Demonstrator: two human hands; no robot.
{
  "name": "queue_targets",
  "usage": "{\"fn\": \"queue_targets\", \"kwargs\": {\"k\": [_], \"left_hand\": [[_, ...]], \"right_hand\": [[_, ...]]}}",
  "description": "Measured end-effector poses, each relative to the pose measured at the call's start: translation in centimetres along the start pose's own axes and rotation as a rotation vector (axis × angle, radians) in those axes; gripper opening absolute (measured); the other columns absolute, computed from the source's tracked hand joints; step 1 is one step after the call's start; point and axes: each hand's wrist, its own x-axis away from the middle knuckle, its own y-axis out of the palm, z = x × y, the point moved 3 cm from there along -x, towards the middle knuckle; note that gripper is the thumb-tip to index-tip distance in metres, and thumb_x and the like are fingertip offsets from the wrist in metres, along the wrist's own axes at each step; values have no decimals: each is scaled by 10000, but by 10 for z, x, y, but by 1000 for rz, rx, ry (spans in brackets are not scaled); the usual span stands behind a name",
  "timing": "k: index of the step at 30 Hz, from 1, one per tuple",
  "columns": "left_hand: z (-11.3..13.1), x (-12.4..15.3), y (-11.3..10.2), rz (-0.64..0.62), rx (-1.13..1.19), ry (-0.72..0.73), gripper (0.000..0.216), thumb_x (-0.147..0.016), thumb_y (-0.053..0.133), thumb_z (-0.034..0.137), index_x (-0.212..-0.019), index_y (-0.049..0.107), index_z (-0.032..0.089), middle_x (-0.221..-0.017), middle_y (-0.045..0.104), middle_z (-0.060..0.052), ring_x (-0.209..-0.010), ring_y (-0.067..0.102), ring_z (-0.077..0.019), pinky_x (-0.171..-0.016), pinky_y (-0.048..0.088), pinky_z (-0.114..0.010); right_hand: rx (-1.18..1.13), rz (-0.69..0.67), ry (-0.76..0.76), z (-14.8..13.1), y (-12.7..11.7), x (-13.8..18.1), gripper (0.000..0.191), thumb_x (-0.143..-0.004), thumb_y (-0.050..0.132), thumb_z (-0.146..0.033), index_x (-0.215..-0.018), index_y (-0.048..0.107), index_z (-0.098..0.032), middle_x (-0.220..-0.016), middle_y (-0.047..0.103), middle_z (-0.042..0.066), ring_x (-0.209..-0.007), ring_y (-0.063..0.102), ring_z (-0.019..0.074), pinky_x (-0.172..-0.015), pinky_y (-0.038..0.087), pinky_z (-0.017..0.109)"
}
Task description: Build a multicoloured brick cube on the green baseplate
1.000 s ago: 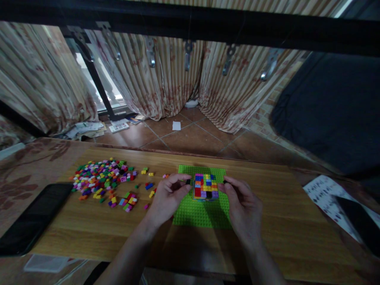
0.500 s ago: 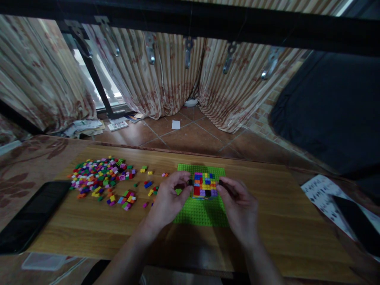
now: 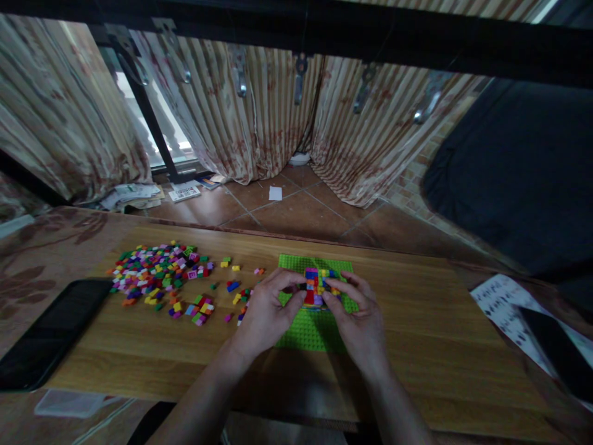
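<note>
A block of stacked toy bricks (image 3: 311,298) in many colours sits on a green studded baseplate (image 3: 306,337). At its left side, my left hand (image 3: 266,306) pinches a small black brick (image 3: 303,286) between thumb and index finger. My right hand (image 3: 359,309) reaches over the right part of the stack, with thumb and index finger close together on its top. Those fingers cover part of the stack, and what lies between them is hidden.
A heap of loose bricks (image 3: 157,272) spreads over the left of the wooden table (image 3: 435,340), with several strays nearer the baseplate. A black phone (image 3: 50,337) lies at the left edge. Another dark device (image 3: 556,349) rests on a printed sheet (image 3: 500,300) at the right.
My right hand has moved left, from beside the stack's right side to over its top. My left hand has shifted slightly right, with the black brick now closer to the stack.
</note>
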Motion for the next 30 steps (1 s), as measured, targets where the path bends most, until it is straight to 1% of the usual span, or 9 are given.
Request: {"fn": "queue_targets", "kwargs": {"k": [5,12,18,22,27,30], "left_hand": [[0,0,1,-18,-16,30,147,-865,613,129,-979,683,190,-871,659,-22,-800,632,-138,-755,504,-276],[3,0,3,-19,-20,51,160,-862,617,106,-977,687,191,-893,666,-23,-813,634,-134,-762,510,-266],[4,0,4,-27,-7,59,171,-857,619,88,-982,689,182,-896,669,-21,-819,637,-124,-769,512,-246],[5,0,4,-22,-14,75,167,-860,621,97,-983,690,184,-889,667,-20,-813,632,-122,-764,511,-242],[4,1,4,-39,-21,69,162,-865,615,103,-983,685,189,-886,664,-16,-818,633,-126,-763,513,-250],[3,0,3,-35,-15,65,165,-865,619,113,-990,686,198,-883,661,-12,-818,633,-130,-755,516,-256]], "right_hand": [[14,-18,-1,2,0,2,223,-833,673,-375,-1030,744,-301,-1267,591,70,-1212,549,269,-1042,407,522],[16,21,-12,-4,-2,2,217,-834,671,-353,-1029,732,-280,-1250,605,68,-1195,563,257,-1038,419,516],[6,41,-86,-9,3,4,187,-855,666,-357,-1013,738,-290,-1279,585,70,-1207,556,254,-1008,453,495],[14,64,-128,-11,9,3,145,-858,660,-319,-967,749,-283,-1239,600,72,-1186,568,245,-1005,454,477],[-17,111,-60,-7,11,-1,148,-833,652,-282,-945,747,-265,-1211,614,73,-1154,583,246,-1009,443,486],[-100,109,13,-1,11,-2,159,-811,662,-288,-943,747,-262,-1199,625,70,-1143,590,246,-1008,441,486]]}}
